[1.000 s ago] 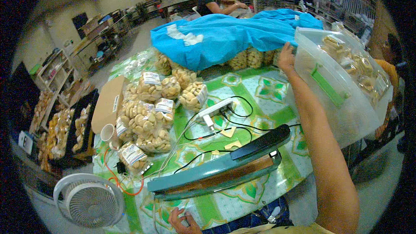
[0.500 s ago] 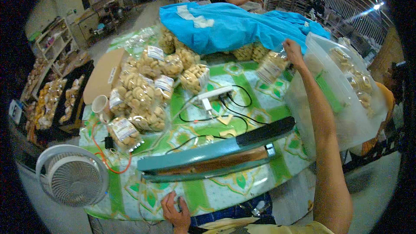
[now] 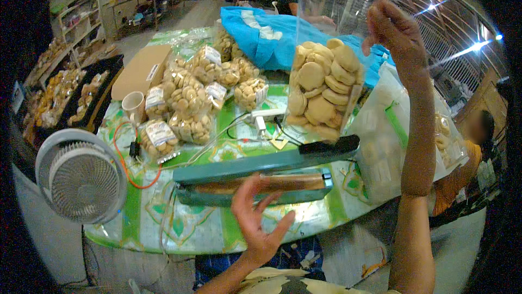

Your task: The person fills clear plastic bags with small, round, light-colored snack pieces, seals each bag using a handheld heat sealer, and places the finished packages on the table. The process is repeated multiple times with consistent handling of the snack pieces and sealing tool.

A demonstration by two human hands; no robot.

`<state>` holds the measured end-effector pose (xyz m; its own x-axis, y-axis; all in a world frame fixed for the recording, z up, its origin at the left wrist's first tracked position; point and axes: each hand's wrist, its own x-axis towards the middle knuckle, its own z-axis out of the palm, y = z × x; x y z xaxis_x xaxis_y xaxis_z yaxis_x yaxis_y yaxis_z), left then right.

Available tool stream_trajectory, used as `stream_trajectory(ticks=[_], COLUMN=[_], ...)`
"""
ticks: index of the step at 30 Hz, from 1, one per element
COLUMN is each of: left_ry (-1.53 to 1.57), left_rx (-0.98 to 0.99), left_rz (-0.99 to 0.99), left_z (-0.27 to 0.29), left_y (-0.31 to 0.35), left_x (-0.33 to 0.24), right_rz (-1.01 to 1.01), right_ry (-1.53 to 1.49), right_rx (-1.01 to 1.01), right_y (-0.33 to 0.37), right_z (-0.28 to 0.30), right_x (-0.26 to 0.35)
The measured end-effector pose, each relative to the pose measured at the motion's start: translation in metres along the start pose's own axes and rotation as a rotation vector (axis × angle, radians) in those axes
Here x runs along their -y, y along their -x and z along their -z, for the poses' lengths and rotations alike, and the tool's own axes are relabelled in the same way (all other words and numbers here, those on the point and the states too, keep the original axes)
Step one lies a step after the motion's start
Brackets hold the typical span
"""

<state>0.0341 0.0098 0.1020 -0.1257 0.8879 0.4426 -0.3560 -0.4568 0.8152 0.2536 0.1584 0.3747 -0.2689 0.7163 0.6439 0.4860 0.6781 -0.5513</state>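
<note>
My right hand (image 3: 392,32) is raised high and grips the top of a clear plastic bag of round pale cookies (image 3: 322,90), which hangs in the air above the table. Under the bag lies a teal heat sealer (image 3: 255,177) with its black-handled arm lifted. My left hand (image 3: 258,219) is open with fingers spread, just in front of the sealer and touching nothing.
A pile of packed cookie bags (image 3: 191,97) sits at the centre left beside a white mug (image 3: 132,107) and a cardboard sheet (image 3: 140,70). A white fan (image 3: 81,174) stands at the left edge. A clear plastic bin (image 3: 399,131) is at the right, a blue cloth (image 3: 261,35) behind.
My right hand has lifted the bag of cookies out of the bin side and brought it up close over the sealer. My left hand has risen from the table edge and spread open.
</note>
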Motion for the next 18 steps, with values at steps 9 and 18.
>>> stream_trajectory(ticks=[9,18], left_ry=[0.280,1.401], left_rx=[-0.153,0.328], left_rz=[-0.057,0.656], left_z=[-0.021,0.065], left_y=[-0.033,-0.065], left_x=[-0.015,-0.049], right_rz=[0.093,0.229], right_ry=[-0.093,-0.253], right_rx=[0.046,-0.182], right_y=[0.075,0.099], right_z=[-0.071,-0.057], right_x=[0.094,0.099])
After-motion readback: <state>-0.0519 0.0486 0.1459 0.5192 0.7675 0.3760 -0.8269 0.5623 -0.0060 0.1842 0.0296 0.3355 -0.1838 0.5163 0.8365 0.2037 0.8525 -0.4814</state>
